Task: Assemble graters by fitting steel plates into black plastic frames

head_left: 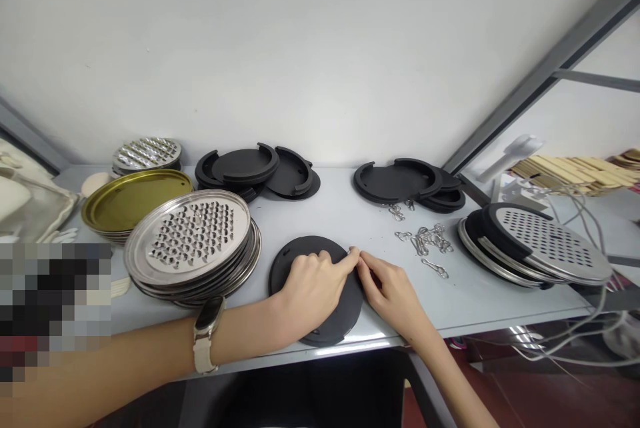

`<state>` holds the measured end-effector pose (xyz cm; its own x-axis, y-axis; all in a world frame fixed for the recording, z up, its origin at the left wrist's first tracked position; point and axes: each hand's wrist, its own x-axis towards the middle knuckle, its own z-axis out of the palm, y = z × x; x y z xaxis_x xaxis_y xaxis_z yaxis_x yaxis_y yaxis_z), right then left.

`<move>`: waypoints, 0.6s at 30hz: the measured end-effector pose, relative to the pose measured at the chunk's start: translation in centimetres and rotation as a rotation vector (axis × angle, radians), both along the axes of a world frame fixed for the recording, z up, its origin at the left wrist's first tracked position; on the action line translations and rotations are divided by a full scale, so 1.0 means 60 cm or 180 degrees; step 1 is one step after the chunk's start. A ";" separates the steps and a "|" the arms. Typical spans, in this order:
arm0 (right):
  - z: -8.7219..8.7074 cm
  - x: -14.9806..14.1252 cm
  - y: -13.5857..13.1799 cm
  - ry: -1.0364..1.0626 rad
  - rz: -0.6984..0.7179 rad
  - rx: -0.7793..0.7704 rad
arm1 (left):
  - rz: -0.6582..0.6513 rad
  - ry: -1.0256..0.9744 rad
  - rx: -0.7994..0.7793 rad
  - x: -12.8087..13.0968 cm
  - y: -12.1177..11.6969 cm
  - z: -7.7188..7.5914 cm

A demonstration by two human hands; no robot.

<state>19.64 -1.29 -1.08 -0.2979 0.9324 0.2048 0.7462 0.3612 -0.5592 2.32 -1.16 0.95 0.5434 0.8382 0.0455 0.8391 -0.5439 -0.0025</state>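
A flat black plastic disc (336, 328) with small holes near its rim lies at the front of the grey shelf. Over it rests my left hand (315, 285), a watch on its wrist, fingers curled and the index finger reaching to the disc's right edge. My right hand (387, 285) meets it there, thumb and fingertips pinched together. Whatever sits between the touching fingertips is too small and hidden to name. Just right of my right hand lies a loose pile of silver wire clips (430, 239), with a single clip (435, 268) nearer to me.
At left stand a stack of round metal graters (200, 235), gold lids (137, 198) and another grater stack (147, 151). Black round holders (245, 165) and more black holders (397, 181) line the wall. Assembled graters (550, 241) are at right, near white cables (595, 228).
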 end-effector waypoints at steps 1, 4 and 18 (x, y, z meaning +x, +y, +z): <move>0.000 0.000 0.000 0.0006 -0.0001 -0.0011 | 0.0008 -0.0011 0.0015 0.000 0.000 0.002; 0.001 0.000 0.000 0.0030 -0.0022 -0.0032 | 0.0026 -0.0076 0.0036 0.001 0.000 0.009; -0.002 -0.001 0.001 0.0098 -0.0022 -0.0086 | -0.0011 -0.0178 0.0014 -0.003 0.002 0.016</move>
